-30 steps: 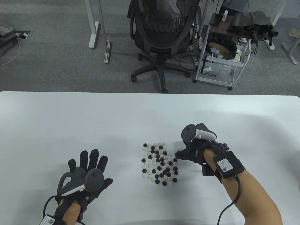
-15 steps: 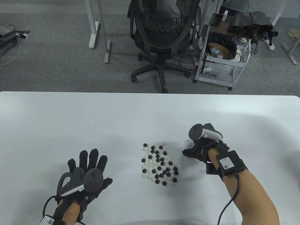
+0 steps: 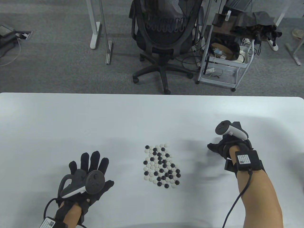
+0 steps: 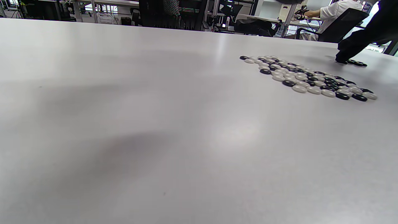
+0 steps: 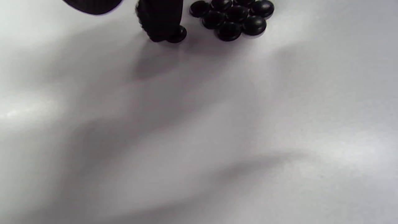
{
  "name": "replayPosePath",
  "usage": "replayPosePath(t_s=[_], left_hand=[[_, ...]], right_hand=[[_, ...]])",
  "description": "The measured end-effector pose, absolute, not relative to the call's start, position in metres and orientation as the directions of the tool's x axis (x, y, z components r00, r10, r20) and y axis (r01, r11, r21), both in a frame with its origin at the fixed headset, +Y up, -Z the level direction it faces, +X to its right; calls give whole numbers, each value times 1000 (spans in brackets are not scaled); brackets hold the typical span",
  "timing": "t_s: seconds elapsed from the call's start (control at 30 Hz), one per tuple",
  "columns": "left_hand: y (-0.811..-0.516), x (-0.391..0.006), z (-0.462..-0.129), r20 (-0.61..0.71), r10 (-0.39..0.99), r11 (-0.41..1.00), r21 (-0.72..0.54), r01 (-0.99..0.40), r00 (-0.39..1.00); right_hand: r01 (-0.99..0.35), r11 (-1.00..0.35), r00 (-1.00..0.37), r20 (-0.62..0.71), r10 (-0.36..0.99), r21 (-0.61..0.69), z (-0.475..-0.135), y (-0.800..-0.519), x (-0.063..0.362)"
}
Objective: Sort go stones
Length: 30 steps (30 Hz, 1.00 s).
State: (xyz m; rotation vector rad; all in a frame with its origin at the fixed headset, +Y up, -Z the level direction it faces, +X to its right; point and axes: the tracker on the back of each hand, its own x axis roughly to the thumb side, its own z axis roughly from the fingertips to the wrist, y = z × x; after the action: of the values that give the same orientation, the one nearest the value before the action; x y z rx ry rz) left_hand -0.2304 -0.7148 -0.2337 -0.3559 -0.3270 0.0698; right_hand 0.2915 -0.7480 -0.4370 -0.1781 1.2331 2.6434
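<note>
A: Where is the black stone [image 5: 178,33] now?

B: It lies on the white table [image 3: 118,114] under one fingertip [image 5: 158,21] of the right hand [image 3: 228,144]. It is touching that fingertip, just beside the small pile of black stones [image 5: 233,17]. I cannot tell if the fingers pinch it or only press it.

A: And the mixed cluster of stones [image 3: 161,166]?

B: It is well apart from this grip, toward the person's left. It sits between the two hands, and its long axis runs away from the person.

A: Which hand is nearer to the cluster?

B: I judge the difference is small. The left hand [image 3: 87,171] rests flat on the table with straight, spread fingers and holds nothing.

A: So what decides the next move?

B: Probably the stone must slide only a little toward the pile, then the hand returns left.
</note>
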Motion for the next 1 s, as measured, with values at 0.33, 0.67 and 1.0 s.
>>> replayPosePath(t_s=[0.33,0.67,1.0], left_hand=[[-714,-231,-234,299,127,937,-348,-16,946],[-714,-230,-234,305,122,936,-351,-7,945],[-714,-228,-233,308,114,937,-350,1,944]], right_hand=[[-275,-639,-960,-245,138,718,-438,-748,303],[-101,-602,-973,49,228,792,-414,-729,236],[145,-574,-889,361,282,806,-365,-734,154]])
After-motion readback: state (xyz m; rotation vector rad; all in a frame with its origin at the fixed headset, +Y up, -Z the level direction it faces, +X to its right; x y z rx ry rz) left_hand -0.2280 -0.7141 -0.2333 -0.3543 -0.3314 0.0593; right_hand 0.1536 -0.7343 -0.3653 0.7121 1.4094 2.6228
